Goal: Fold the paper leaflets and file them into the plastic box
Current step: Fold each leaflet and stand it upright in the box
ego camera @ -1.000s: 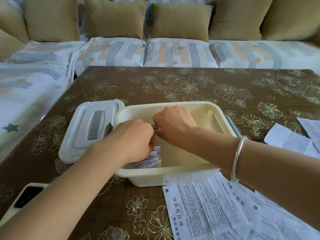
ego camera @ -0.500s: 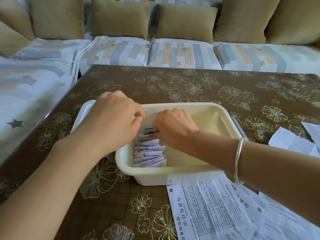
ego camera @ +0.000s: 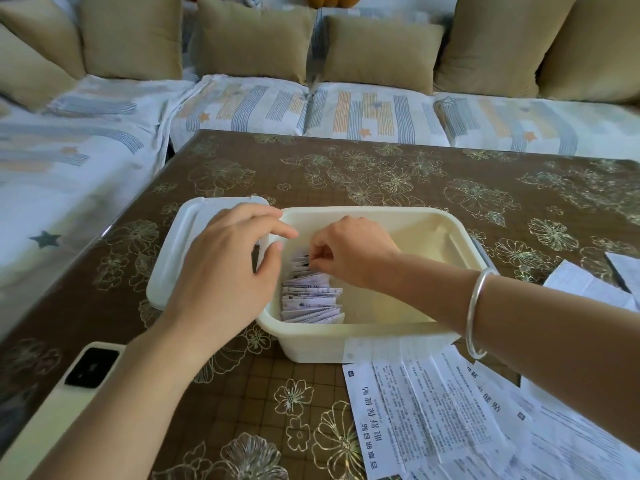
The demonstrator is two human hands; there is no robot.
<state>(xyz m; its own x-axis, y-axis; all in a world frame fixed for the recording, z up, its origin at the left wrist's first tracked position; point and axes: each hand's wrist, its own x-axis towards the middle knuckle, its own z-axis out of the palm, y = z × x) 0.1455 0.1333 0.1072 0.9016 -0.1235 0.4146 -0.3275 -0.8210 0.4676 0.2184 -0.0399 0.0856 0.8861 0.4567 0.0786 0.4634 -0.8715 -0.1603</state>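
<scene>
Where they sit filed, the folded leaflets (ego camera: 311, 296) fan upright.

A home living room, corner sofa (ego camera: 242, 105) with striped star-patterned covers, tan cushions (ego camera: 256, 39) along its back, low desk (ego camera: 450, 188) in brown floral covering, phone (ego camera: 69, 393) lying at its edge

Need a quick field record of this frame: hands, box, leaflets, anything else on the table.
box: cream plastic, uncovered; lid lies at its left
folded leaflets: row along box's left wall
left hand: open, above left rim and lid; contact unclear
right hand: inside box, pinching row's far end
unfolded leaflets: flat on table, near side of box
phone: table's near-left corner
</scene>
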